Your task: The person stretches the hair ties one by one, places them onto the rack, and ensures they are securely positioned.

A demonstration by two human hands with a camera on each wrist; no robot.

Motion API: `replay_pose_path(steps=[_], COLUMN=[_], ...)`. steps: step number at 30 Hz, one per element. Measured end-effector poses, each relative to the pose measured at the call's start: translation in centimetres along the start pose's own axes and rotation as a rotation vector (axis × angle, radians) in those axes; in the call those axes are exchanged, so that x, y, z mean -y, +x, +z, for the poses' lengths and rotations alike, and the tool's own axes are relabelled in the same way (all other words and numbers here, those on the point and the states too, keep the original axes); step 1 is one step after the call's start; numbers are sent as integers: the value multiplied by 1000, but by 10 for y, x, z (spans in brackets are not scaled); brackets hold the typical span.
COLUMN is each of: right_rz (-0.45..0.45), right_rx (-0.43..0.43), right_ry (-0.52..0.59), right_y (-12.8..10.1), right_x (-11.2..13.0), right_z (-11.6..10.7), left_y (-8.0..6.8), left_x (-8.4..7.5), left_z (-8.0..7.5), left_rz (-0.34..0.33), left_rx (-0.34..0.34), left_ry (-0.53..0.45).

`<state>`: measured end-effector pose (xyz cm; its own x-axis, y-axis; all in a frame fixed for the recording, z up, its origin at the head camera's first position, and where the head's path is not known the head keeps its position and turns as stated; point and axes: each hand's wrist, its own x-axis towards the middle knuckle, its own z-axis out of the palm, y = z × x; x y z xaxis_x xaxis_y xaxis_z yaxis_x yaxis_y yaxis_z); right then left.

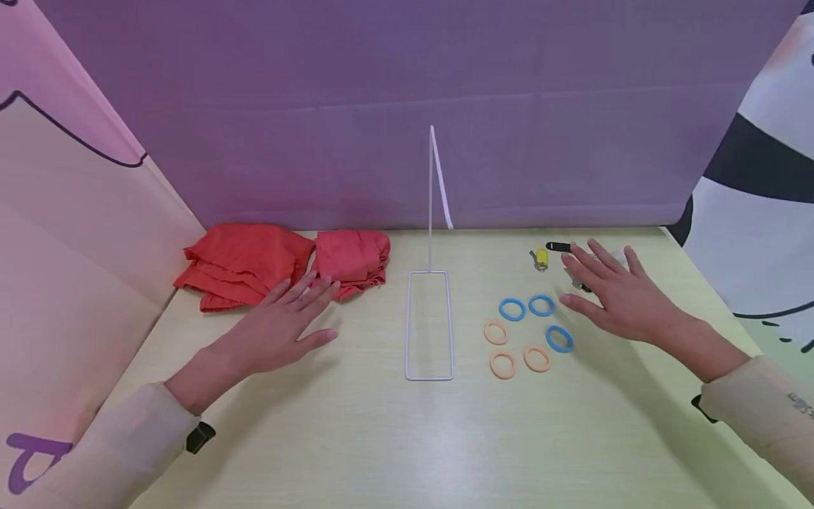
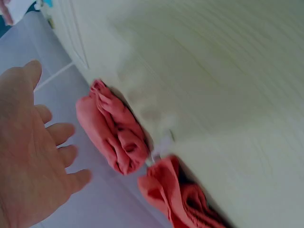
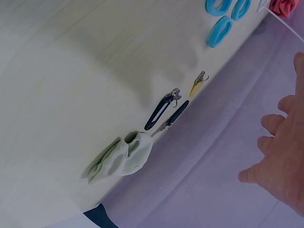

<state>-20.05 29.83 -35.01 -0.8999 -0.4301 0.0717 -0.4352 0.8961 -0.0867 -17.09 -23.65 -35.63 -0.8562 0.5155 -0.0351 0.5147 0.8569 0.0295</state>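
My left hand (image 1: 282, 329), fingers spread, hovers over the table near two folded red cloths, a larger one (image 1: 248, 265) and a smaller one (image 1: 352, 258). Its fingertips overlap the cloths in the head view. Out to the right, my right hand (image 1: 617, 293) is held above the table with straight fingers and holds nothing. Left of it lie three blue rings (image 1: 559, 339) and three orange rings (image 1: 537, 359). Between the hands stands a white wire stand (image 1: 408, 325) with a rectangular base, an upright and an arm.
Past the right hand are a yellow-tagged key ring (image 1: 542, 257), a slim black-handled tool (image 1: 559, 247), nail clippers (image 3: 161, 109) with a black body, and a crumpled pale green cloth (image 3: 126, 154). A purple curtain (image 1: 356, 113) hangs along the table's back edge.
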Motion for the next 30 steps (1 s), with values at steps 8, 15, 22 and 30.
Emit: replay_pose_path(steps=[8, 15, 22, 30], right_rz=[-14, 28, 39, 7], right_rx=[-49, 94, 161, 182], right_ry=[45, 127, 148, 118], right_y=[6, 17, 27, 34], right_x=[8, 21, 29, 40], right_z=[-2, -1, 8, 19], left_y=[12, 26, 35, 40], left_x=[-23, -55, -73, -82], left_z=[7, 19, 42, 52], left_rz=[-4, 38, 18, -2], left_rx=[91, 124, 142, 147], left_ry=[-298, -322, -224, -197])
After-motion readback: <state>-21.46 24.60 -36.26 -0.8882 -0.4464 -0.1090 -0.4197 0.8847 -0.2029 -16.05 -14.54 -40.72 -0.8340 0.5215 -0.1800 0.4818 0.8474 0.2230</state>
